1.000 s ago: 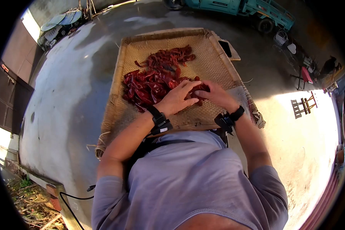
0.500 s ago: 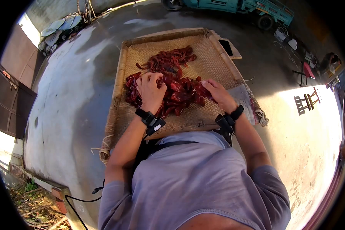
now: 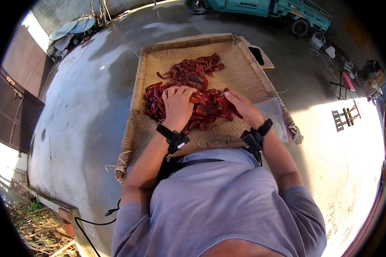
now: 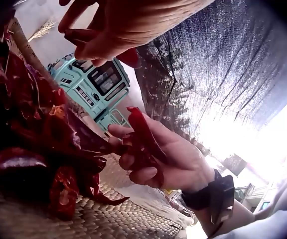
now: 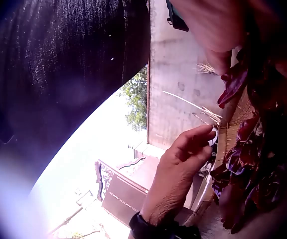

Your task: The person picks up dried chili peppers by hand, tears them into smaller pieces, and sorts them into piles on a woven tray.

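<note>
Glossy dried red chili peppers [image 3: 154, 92] lie heaped in a shallow woven bamboo tray [image 3: 240, 64] in front of the body. Behind them is a second heap of thinner, darker chili pieces [image 3: 197, 66]. My left hand [image 3: 178, 107] is over the front heap, fingers bent. In the left wrist view it pinches a red chili [image 4: 130, 58] between thumb and fingers. At the heap's right side, my right hand [image 3: 246, 109] grips red chilies [image 4: 143, 129] with thumb and fingers. The right wrist view shows the left hand [image 5: 178, 169] apart from the right.
A dark phone [image 3: 256, 55] lies on a board past the tray's right rim. A pale sheet [image 3: 270, 113] covers the tray's right front side. A teal cargo vehicle [image 3: 261, 6] stands farther off, and a small dark stool [image 3: 346, 115] is at the right.
The two hands were together at the heap's right front; the left then moved left onto the heap and has since shifted slightly right, a chili in its fingers. The right hand stays nearly in place.
</note>
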### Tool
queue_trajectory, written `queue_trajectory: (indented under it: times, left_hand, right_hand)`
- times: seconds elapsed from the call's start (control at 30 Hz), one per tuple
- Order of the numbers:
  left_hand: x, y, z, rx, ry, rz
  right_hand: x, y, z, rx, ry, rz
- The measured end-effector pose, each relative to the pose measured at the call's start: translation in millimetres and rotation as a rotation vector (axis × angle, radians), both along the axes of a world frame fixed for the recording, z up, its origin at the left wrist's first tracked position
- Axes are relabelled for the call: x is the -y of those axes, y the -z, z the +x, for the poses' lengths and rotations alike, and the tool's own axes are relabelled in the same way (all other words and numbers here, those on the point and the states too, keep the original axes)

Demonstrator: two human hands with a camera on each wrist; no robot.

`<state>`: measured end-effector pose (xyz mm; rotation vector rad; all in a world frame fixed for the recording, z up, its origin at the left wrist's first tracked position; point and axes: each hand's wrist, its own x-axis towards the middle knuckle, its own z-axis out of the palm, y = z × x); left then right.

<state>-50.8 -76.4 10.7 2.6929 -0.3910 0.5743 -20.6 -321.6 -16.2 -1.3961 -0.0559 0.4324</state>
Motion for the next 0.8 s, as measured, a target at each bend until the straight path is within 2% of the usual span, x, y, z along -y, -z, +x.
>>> queue_trajectory:
  times: [0.1, 0.13, 0.23, 0.3, 0.37, 0.4, 0.47, 0.57, 0.67, 0.77, 0.8]
  left_hand:
    - [4.3, 8.9, -5.5, 0.130, -0.103, 0.094]
    - [4.2, 8.7, -4.3, 0.049, -0.029, 0.098]
    - [19.5, 4.0, -7.0, -0.049, 0.280, -0.164]
    - [30.5, 2.9, -14.2, -0.105, 0.318, -0.142]
    - [33.8, 24.8, -8.0, -0.166, 0.365, -0.138]
    - [37.3, 14.6, -11.3, -0.288, 0.336, -0.210]
    - [35.8, 14.1, -10.1, -0.249, 0.350, -0.245]
    - [30.8, 6.6, -9.7, -0.277, 0.321, -0.324]
    - [26.0, 5.6, -10.6, -0.324, 0.285, -0.453]
    - [26.6, 7.7, -10.4, -0.285, 0.232, -0.517]
    - [27.1, 8.2, -9.7, -0.259, 0.209, -0.526]
  right_hand:
    - [6.6, 7.3, 5.1, 0.029, 0.016, -0.054]
    - [7.2, 9.2, 5.5, 0.037, 0.012, -0.054]
    - [0.6, 6.8, 0.7, 0.063, 0.040, -0.040]
    - [-7.2, 3.9, -3.8, 0.078, 0.035, -0.039]
    - [-12.8, 2.7, -6.6, 0.088, -0.007, -0.052]
    - [-15.3, 6.8, -6.0, 0.106, -0.006, -0.044]
    - [-18.9, 19.3, -3.0, 0.140, -0.004, -0.026]
    - [-17.1, 3.0, -10.5, 0.081, 0.108, -0.172]
    - [-6.2, 8.4, -7.0, 0.095, 0.117, -0.113]
    - [-2.8, -3.5, -14.6, 0.119, 0.032, -0.209]
    - [-1.6, 5.7, -11.7, 0.217, 0.005, -0.205]
